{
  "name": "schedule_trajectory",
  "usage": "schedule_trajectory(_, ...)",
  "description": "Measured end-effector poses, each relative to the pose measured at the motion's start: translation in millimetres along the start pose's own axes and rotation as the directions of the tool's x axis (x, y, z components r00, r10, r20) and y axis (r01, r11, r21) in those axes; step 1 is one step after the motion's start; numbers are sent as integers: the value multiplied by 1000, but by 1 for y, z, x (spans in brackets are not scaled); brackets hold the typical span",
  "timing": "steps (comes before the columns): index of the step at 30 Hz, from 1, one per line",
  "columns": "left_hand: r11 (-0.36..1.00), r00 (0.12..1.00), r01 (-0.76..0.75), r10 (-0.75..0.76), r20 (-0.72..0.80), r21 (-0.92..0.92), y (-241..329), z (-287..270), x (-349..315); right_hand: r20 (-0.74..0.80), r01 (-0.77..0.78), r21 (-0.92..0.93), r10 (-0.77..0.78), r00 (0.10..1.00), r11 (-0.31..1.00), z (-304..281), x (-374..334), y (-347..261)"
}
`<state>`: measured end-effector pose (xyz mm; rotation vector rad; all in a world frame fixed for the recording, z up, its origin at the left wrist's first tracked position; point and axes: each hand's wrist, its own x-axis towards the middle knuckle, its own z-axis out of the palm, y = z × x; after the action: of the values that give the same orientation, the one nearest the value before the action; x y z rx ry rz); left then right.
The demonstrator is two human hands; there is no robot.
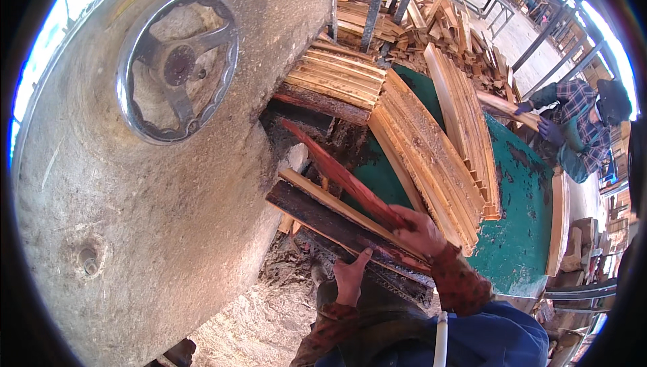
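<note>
My right hand [420,233] is closed round the near end of a long reddish wooden strip [340,175], which points away to the upper left, its far tip beside the machine. My left hand [350,277] grips the near edge of a dark, bark-faced board [317,215], its thumb on top. A pale wooden board [337,206] lies along the dark board's far side, beneath the reddish strip. My right wrist hangs over the near end of these boards and hides part of it.
A large dusty machine housing [168,219] with a metal handwheel [178,67] fills the left. Right of the boards, stacked sawn planks [424,148] rest on a green table [515,212]. Cut wood [465,37] is heaped behind. A co-worker [579,124] at right holds a plank [509,107].
</note>
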<state>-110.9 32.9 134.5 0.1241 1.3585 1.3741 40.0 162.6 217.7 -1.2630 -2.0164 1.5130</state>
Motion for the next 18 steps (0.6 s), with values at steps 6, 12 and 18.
schedule_trajectory(6,998,999,-30,29,-18,-51,-20,-7,6,51,30,-239,-18,999,971,1,-70,0)
schedule_trajectory(12,1000,999,9,-10,-44,-15,-16,-2,4,-27,178,-492,-219,975,852,14,-85,15)
schedule_trajectory(18,999,990,-28,32,-139,29,4,18,0,-83,184,-594,-288,954,783,40,-90,31)
